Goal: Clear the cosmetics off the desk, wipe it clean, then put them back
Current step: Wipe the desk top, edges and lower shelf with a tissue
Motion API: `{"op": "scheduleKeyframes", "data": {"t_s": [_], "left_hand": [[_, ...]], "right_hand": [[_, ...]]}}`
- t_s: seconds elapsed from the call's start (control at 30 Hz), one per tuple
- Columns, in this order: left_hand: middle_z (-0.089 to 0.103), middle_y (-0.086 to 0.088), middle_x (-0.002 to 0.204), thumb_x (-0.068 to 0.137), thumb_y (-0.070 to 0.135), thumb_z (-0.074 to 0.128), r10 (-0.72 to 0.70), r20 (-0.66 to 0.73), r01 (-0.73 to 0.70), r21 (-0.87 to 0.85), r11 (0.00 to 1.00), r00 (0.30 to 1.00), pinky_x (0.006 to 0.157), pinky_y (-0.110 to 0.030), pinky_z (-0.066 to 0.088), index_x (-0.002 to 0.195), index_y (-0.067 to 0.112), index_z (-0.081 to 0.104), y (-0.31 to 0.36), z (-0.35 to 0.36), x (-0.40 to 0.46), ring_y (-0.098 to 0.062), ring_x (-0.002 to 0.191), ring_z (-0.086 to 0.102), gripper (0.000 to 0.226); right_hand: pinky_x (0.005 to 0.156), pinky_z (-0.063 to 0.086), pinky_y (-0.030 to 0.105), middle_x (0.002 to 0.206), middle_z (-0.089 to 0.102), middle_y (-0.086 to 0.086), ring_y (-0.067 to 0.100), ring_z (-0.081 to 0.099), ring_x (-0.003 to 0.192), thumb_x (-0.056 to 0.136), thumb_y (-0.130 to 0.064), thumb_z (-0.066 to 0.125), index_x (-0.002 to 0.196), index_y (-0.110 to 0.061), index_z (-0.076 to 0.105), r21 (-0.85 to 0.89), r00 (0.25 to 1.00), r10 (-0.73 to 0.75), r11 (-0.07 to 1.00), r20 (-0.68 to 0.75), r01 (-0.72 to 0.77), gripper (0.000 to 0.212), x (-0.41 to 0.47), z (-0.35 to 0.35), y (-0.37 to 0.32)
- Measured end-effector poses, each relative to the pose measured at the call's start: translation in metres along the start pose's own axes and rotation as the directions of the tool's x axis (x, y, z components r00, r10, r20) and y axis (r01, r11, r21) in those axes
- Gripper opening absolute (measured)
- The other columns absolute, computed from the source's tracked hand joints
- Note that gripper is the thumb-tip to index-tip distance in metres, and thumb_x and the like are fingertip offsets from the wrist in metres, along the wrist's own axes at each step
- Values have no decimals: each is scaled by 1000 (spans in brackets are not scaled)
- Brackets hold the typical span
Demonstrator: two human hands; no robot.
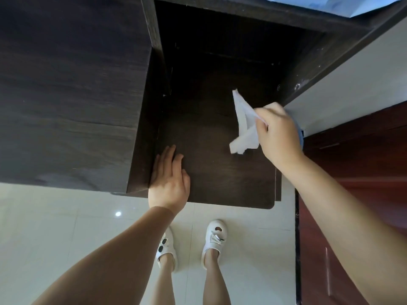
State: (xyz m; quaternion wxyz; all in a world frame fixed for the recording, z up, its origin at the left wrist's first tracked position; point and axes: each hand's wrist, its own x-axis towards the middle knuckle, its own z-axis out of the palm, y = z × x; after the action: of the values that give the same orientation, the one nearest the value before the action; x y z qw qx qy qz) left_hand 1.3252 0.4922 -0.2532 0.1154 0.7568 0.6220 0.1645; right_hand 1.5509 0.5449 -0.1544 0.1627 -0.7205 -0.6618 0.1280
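Wipe step, by the look of it. The dark wood counter (pixel 215 172) is bare of cosmetics as far as I can see from here, so clearing looks done and nothing's been put back yet; where the cosmetics went I can't tell, none in view.

R hand (pixel 278 130) is lifted over the counter's right side w/ fingers curled, pinching a crumpled white tissue (pixel 243 126) that dangles just off the surface, not pressed down. L hand (pixel 169 177) lies flat, fingers straight, palm down on the counter's near-left corner beside the taller cabinet side (pixel 141 128), prob. bracing.

Next move, I'd guess: bring the tissue down onto the wood and sweep across, incl. the darker back section under the overhang. The tissue's loose, so bunching it first would give better contact.
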Motion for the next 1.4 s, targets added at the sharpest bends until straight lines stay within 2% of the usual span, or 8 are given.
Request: {"op": "scheduleKeyframes", "data": {"t_s": [0.1, 0.27, 0.4, 0.53, 0.67, 0.87, 1.2, 1.4], "left_hand": [[50, -20, 132, 88, 18, 35, 6, -10, -6, -4, 1000, 1000, 112, -40, 22, 114, 1, 53, 0, 1, 0, -24, 129, 31, 36], [51, -19, 132, 88, 17, 35, 4, -15, -4, 0, 1000, 1000, 111, -42, 25, 114, 1, 53, -1, 1, 0, -24, 129, 32, 36], [52, -20, 131, 87, 16, 36, 10, -26, -10, -6, 1000, 1000, 110, -41, 23, 113, 0, 54, 0, 2, 1, -24, 129, 32, 35], [52, -21, 130, 87, 16, 37, 15, -28, -16, -19, 1000, 999, 110, -42, 24, 113, 0, 52, 0, 0, 1, -26, 128, 33, 35], [53, -22, 129, 86, 15, 37, 28, -39, -29, -14, 999, 999, 110, -42, 24, 112, 0, 53, -1, 1, 1, -26, 128, 34, 34], [52, -21, 129, 86, 17, 36, 25, -24, -25, -14, 1000, 999, 111, -40, 20, 113, 2, 51, -1, 2, 1, -25, 128, 33, 35], [52, -22, 129, 87, 18, 34, 19, 33, -17, -44, 999, 999, 112, -42, 21, 114, 1, 49, -3, 1, 1, -26, 128, 34, 36], [48, -18, 134, 87, 17, 37, -23, 132, 35, -91, 995, 991, 106, -51, 33, 115, 3, 52, -1, -8, 3, -28, 128, 34, 35]], "right_hand": [[66, 42, 18, 103, 57, 9, 15, 56, 83, 92, -9, 49, 118, -8, 58, 69, 985, -80, 995, 154, 70, 28, -13, 0, -10], [75, 56, 29, 108, 65, 7, 18, 65, 87, 90, -32, 56, 133, -18, 41, 250, 842, 297, 863, 450, -438, 48, -16, 20, -3], [91, 46, 39, 138, 44, 12, 29, 44, 124, 92, -34, 50, 143, -19, 29, -161, 983, 4, 987, 182, 26, 57, -21, 28, -5], [119, 3, 42, 156, -12, 5, 20, -17, 142, 96, -45, 16, 145, -16, -9, -187, 823, -207, 918, 529, 350, 62, -48, 67, -7], [117, -9, 36, 153, -20, 1, 15, -23, 140, 91, -49, 0, 141, -19, -18, -239, 855, -207, 905, 475, 351, 61, -15, 85, 15], [114, -8, 52, 158, -12, -2, 20, -16, 143, 98, -43, 13, 147, -20, -7, -275, 946, 167, 957, 277, -89, 57, 75, 85, 27], [115, 6, 40, 156, 14, 7, 21, 3, 144, 92, -29, 30, 147, -13, 14, -127, 891, -305, 923, 335, 364, 60, -105, 96, 1], [115, 23, 49, 153, 22, 10, 29, 13, 143, 84, 15, 44, 145, -11, 20, -45, 970, 55, 998, 238, -46, 71, -110, 67, 42]]}}
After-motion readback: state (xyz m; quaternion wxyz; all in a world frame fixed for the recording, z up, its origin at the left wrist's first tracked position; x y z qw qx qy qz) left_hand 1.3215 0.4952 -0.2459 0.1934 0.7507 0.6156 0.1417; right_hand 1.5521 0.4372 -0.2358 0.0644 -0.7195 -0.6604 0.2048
